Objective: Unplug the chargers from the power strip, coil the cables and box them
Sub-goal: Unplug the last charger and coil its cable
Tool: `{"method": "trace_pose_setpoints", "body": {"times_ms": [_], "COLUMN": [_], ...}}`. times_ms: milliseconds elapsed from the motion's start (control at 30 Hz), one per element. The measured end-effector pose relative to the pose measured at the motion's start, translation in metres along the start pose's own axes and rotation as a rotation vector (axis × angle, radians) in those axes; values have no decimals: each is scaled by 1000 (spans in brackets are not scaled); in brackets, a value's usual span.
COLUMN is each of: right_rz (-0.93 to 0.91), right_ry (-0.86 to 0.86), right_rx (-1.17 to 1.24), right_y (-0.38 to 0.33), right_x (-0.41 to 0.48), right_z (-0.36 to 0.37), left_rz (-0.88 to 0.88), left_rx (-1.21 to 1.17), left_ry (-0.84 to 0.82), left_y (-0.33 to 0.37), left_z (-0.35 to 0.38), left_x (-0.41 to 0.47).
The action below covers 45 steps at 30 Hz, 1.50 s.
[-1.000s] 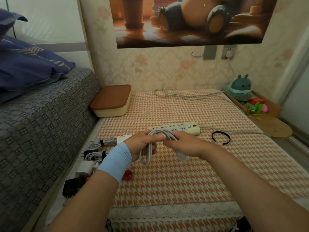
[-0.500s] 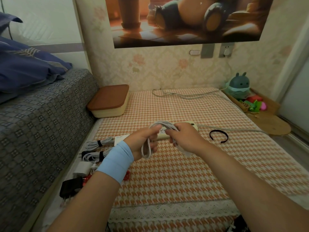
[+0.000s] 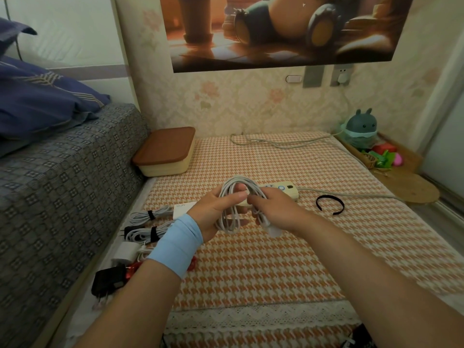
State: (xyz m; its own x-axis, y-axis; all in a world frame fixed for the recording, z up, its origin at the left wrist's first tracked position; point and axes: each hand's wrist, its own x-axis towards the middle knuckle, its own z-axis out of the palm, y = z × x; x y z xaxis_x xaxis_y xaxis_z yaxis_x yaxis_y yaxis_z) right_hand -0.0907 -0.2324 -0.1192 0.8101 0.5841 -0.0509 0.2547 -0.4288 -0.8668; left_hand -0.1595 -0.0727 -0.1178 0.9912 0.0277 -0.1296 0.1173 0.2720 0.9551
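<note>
lidded box (image 3: pixel 165 151) back left by bed. tied cable bundles (image 3: pixel 148 216) and chargers (image 3: pixel 125 253) left of your wrist. power strip (image 3: pixel 283 190) half hidden behind your hands, black strap (image 3: pixel 329 204) beside it. left hand (image 3: pixel 216 212) curled round white cable coil (image 3: pixel 232 204), held above cloth; right hand (image 3: pixel 276 209) grips its plug end.

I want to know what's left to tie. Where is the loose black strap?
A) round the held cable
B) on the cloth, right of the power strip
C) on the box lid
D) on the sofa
B: the strap lies on the cloth right of the power strip, not round the cable.
</note>
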Motion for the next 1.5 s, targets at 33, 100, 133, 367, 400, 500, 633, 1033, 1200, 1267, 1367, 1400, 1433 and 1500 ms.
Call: {"method": "trace_pose_setpoints", "body": {"times_ms": [33,100,133,367,400,500,633,1033,1200,1267,1367,1400,1433,1500], "right_rz": [2,19,26,-49,-63,-103,-153,-89,-219,-206,-184,-157,-107,28], "right_ry": [27,76,94,39,-1,-91,-92,-237,-130,-145,-182,-188,-175,-118], "right_rx": [-25,6,30,-242,-252,-239,-153,315,97,87,155,223,308,502], "right_y": [2,3,3,8,9,6,0,-5,-1,2,2,0,-2,-4], "right_x": [0,-1,-1,2,1,-3,-5,-8,-6,-4,-5,-5,-5,-2], "right_z": [0,0,1,7,8,10,12,5,10,11,18,21,25,27], "left_rz": [-30,-72,-89,-95,-94,-57,-25,85,82,70,46,34,27,34], "left_rx": [24,25,0,0,-14,6,-12,-27,2,-9,-23,-28,-17,-7], "left_ry": [28,100,124,18,14,15,40,51,74,93,130,155,182,212], "left_y": [-2,-6,-9,-32,-34,-34,-24,-7,-16,-18,-14,-12,-11,-8], "left_z": [-1,-2,-1,17,18,18,13,-5,10,11,7,4,0,-8], "left_x": [2,6,7,9,9,11,12,8,4,4,7,9,12,15]}}
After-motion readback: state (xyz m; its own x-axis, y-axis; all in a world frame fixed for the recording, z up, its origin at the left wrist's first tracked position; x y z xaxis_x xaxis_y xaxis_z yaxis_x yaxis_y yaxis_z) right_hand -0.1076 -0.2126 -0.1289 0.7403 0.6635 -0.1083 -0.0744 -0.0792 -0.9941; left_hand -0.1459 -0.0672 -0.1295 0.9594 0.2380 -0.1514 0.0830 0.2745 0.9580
